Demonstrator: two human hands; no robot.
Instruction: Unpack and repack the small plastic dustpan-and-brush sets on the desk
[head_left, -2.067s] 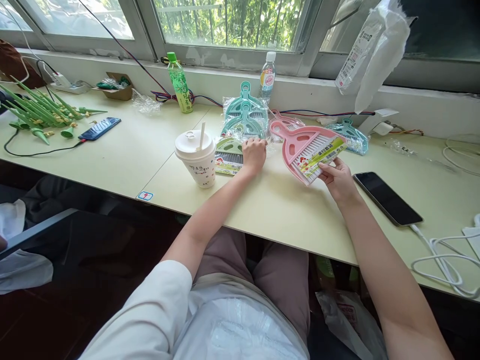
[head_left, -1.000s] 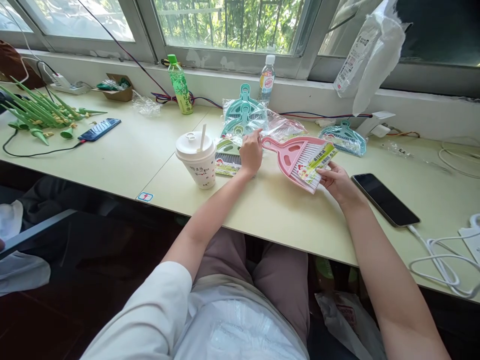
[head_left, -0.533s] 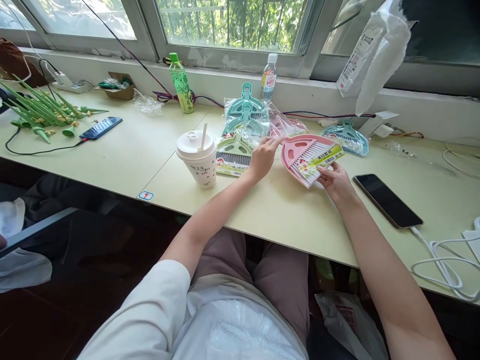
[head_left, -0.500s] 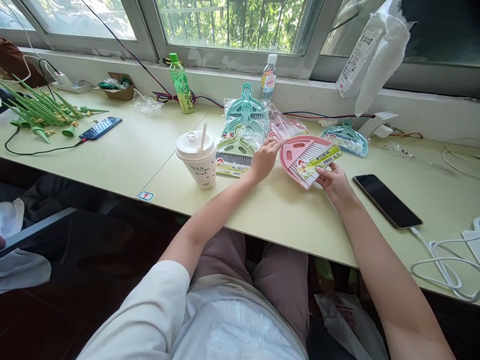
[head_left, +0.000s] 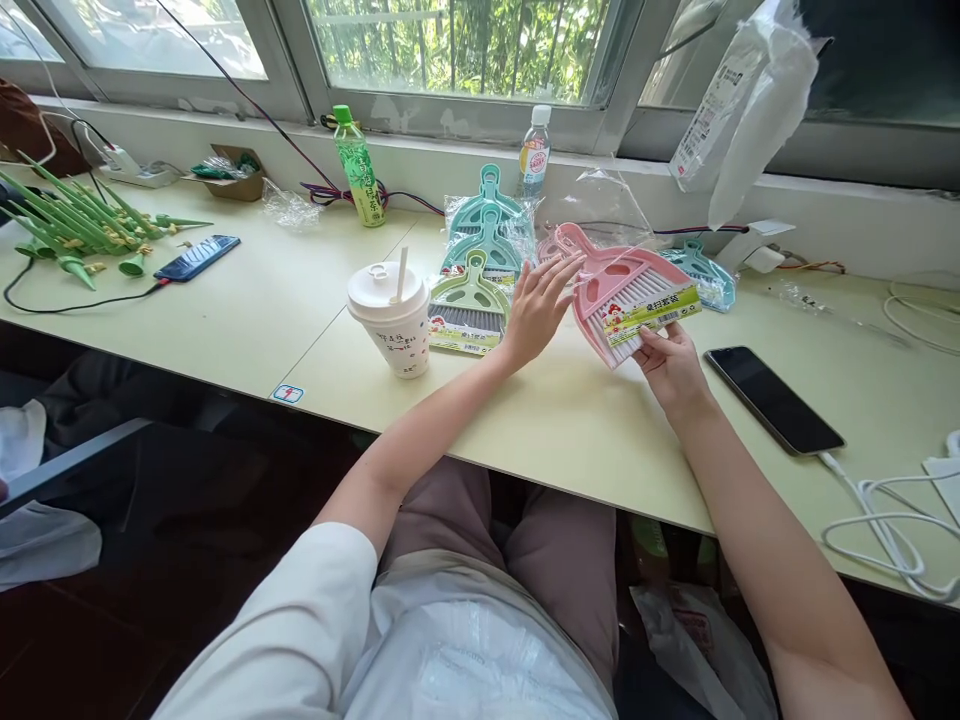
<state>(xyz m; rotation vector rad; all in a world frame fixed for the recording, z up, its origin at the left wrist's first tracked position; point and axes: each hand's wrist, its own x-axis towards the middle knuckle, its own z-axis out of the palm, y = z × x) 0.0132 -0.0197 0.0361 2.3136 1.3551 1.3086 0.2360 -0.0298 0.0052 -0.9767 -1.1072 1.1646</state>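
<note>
My right hand (head_left: 670, 370) pinches the lower edge of a pink dustpan and brush set (head_left: 626, 285), which tilts above the table with its handle toward the upper left. A yellow-green label crosses its white bristles. My left hand (head_left: 541, 308) has its fingers stretched out beside the handle; whether they touch it I cannot tell. Clear plastic film (head_left: 607, 195) stands up behind the pink set. Left of my left hand lie a green dustpan and brush set (head_left: 469, 305) and teal sets (head_left: 487, 225) in clear wrapping. Another blue-teal set (head_left: 709, 278) lies behind on the right, partly hidden.
A paper cup (head_left: 390, 320) with a straw stands left of my left forearm. Behind are a green tea bottle (head_left: 360, 170) and a clear bottle (head_left: 534, 155). A phone (head_left: 774, 400) with a white cable lies right; another phone (head_left: 199, 258) and green stems (head_left: 97, 220) lie left.
My left fingers have gone from closed at the handle to stretched out. The pink set has tipped up and moved slightly right, its handle now visible. Clear film has risen behind it.
</note>
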